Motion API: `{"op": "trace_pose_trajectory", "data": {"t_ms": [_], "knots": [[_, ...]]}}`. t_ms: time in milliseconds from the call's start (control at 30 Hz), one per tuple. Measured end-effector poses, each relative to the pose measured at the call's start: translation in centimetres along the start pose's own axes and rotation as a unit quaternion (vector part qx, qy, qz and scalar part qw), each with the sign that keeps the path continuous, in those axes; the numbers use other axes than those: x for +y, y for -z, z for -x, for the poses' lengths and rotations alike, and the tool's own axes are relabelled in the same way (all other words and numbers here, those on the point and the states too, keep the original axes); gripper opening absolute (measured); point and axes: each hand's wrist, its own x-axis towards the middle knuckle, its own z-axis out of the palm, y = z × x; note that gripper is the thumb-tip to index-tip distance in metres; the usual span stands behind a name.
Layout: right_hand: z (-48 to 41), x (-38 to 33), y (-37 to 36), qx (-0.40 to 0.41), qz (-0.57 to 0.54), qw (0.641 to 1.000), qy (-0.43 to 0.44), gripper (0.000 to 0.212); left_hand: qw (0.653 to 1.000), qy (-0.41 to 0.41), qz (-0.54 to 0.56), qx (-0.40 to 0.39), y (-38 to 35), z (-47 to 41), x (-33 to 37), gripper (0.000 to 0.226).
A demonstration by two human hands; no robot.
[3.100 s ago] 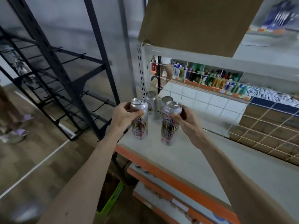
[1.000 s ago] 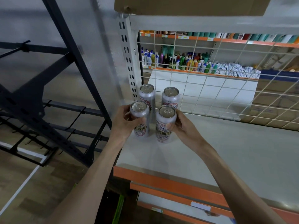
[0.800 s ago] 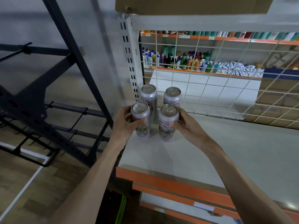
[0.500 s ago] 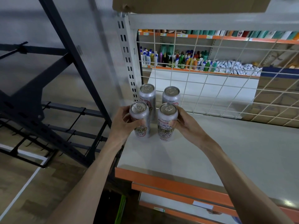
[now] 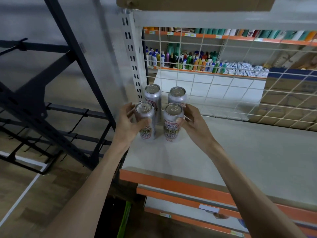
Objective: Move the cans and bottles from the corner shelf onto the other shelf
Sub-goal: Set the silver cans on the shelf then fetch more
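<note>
- Left hand (image 5: 127, 122) gripped the front-left can (image 5: 145, 121): thumb across its label, fingers (image 5: 129, 109) curled loosely round the back.
- Right hand (image 5: 193, 124) gripped the front-right can (image 5: 172, 124) the same way, thumb pressed on the front.
- Both cans stood upright at the 10 o'clock corner of the shelf (image 5: 223, 152). Their bases looked down on the board, but full contact could not be confirmed.
- Rear-left can (image 5: 153, 97) and rear-right can (image 5: 177, 96) stood just at 12 o'clock of the held pair, near the wire mesh (image 5: 223, 93).
- Judged step: setting the pair down and letting go.
- Advice: confirm each base sits flat first. Then open thumb and fingers outward, left toward 9 o'clock and right toward 3 o'clock. Withdraw toward 6 o'clock, so no knuckle clips the rear cans.
- Risk: tall, narrow cans packed close together. One dragged fingertip could tip a can into its neighbour.
</note>
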Motion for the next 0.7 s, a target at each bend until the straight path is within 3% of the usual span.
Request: {"op": "trace_pose_trajectory", "data": {"t_ms": [100, 167, 267, 433, 567, 700], "knots": [[1.1, -0.5, 0.1, 0.051, 0.005, 0.998, -0.024, 0.038, 0.984, -0.050, -0.071, 0.155, -1.1, 2.4, 2.0, 0.055], [1.9, -0.5, 0.9, 0.082, 0.041, 0.995, -0.042, 0.033, 0.964, -0.133, -0.110, 0.202, -2.8, 3.6, 3.8, 0.035], [3.2, -1.0, 3.3, 0.114, 0.114, 0.984, -0.075, 0.031, 0.961, -0.186, -0.132, 0.156, -6.3, 4.6, 6.5, 0.021], [7.2, -1.7, 11.5, 0.164, 0.137, 0.969, -0.124, 0.027, 0.973, -0.162, -0.156, 0.059, -15.8, 6.4, 10.5, 0.017], [12.0, -2.6, 21.1, 0.209, 0.164, 0.954, -0.140, 0.027, 0.975, -0.082, -0.200, -0.050, -24.8, 9.4, 13.4, 0.031], [17.7, -2.8, 31.1, 0.258, 0.189, 0.936, -0.147, 0.022, 0.951, -0.090, -0.270, -0.125, -35.1, 13.0, 16.7, 0.049]]}}
